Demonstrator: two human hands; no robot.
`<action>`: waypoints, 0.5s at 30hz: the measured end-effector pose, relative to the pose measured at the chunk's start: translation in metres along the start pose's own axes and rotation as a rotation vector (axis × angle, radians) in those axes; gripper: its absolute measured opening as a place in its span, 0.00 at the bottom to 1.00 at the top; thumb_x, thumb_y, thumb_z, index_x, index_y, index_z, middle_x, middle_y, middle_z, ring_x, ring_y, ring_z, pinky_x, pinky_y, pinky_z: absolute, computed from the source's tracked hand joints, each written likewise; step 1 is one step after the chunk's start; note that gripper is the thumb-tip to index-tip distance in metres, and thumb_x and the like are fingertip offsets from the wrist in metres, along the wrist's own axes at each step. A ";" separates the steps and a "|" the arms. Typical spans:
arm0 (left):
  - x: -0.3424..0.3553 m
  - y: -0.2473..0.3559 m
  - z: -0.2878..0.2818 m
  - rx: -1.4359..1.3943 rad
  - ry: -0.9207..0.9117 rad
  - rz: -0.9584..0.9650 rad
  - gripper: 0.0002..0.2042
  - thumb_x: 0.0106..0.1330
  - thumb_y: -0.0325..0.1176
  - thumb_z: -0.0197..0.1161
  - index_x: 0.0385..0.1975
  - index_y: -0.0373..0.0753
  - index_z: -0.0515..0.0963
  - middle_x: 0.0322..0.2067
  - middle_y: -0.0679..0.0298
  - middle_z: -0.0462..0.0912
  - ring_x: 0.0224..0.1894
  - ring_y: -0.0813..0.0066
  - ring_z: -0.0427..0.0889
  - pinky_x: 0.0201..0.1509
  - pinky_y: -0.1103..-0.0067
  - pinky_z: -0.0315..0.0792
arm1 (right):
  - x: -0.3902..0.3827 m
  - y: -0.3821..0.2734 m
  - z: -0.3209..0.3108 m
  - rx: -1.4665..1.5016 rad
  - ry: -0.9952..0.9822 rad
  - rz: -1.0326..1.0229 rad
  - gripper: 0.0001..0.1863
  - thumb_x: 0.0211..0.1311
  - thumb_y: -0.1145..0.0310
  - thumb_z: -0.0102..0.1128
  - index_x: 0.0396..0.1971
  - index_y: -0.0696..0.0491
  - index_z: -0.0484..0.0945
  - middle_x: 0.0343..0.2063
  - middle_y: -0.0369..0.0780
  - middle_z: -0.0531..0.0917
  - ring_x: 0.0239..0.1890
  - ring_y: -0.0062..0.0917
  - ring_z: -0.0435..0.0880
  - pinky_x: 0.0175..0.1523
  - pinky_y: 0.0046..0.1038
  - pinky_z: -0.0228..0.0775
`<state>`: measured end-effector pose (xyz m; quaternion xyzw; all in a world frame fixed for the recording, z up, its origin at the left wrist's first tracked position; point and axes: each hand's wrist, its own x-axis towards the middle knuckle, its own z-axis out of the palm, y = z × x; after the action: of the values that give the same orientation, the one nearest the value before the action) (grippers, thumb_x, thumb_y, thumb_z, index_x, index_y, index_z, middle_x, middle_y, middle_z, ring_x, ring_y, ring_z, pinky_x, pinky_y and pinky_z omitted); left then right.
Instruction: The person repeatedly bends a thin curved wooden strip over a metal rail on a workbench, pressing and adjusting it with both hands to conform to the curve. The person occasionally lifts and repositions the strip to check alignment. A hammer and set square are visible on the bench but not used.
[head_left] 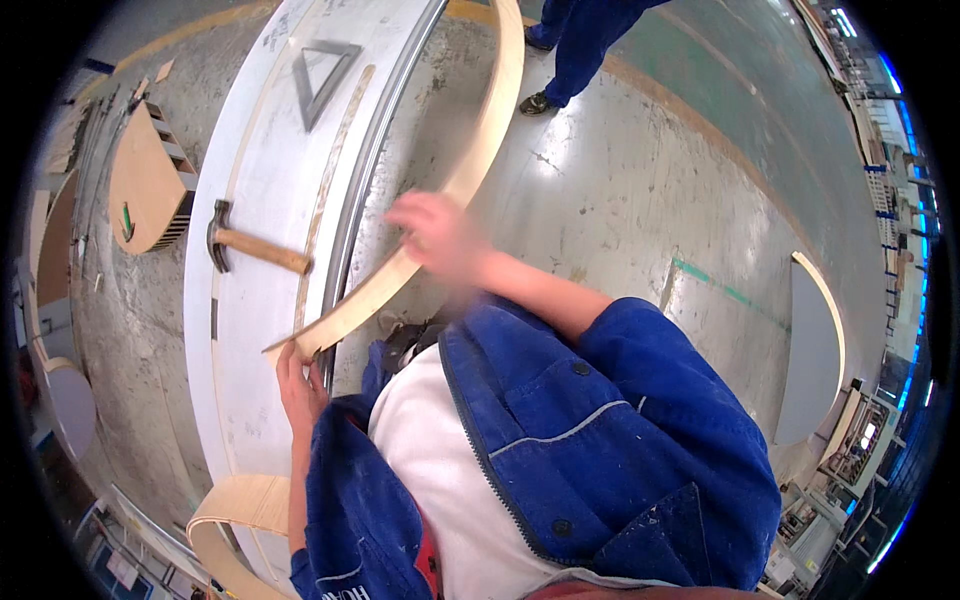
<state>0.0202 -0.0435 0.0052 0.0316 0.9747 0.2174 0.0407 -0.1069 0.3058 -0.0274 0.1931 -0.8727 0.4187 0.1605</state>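
Observation:
A long, pale, curved wooden strip (pixel 375 290) bends from the edge of a white-topped workbench (pixel 260 310) up toward the far side. At the strip's near end, my left hand (pixel 300 385) has its fingers closed on it. Farther along, my right hand (pixel 435 230) is over the strip and smeared by motion, so its fingers cannot be read. A claw hammer (pixel 265 250) with a wooden handle lies on the bench left of the strip. Beyond it rests a grey triangular frame (pixel 323 80).
A metal rail (pixel 365 200) runs along the bench's right edge. Another curved wooden piece (pixel 240 495) sits at the bench's near end. A person in blue trousers (pixel 590 45) stands at the far side. Curved panels (pixel 150 180) lie left, and a grey panel (pixel 808 350) stands right.

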 end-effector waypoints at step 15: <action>-0.012 0.053 0.025 -0.488 0.091 -0.407 0.03 0.74 0.22 0.57 0.42 0.30 0.74 0.37 0.54 0.85 0.41 0.73 0.86 0.48 0.76 0.79 | 0.044 0.157 -0.044 1.090 0.396 1.191 0.24 0.67 0.72 0.62 0.59 0.66 0.71 0.51 0.48 0.82 0.50 0.37 0.85 0.53 0.40 0.82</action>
<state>0.0362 0.0135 0.0060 -0.1845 0.8809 0.4334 0.0459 -0.2141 0.4221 -0.0870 -0.3276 -0.4592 0.8240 -0.0533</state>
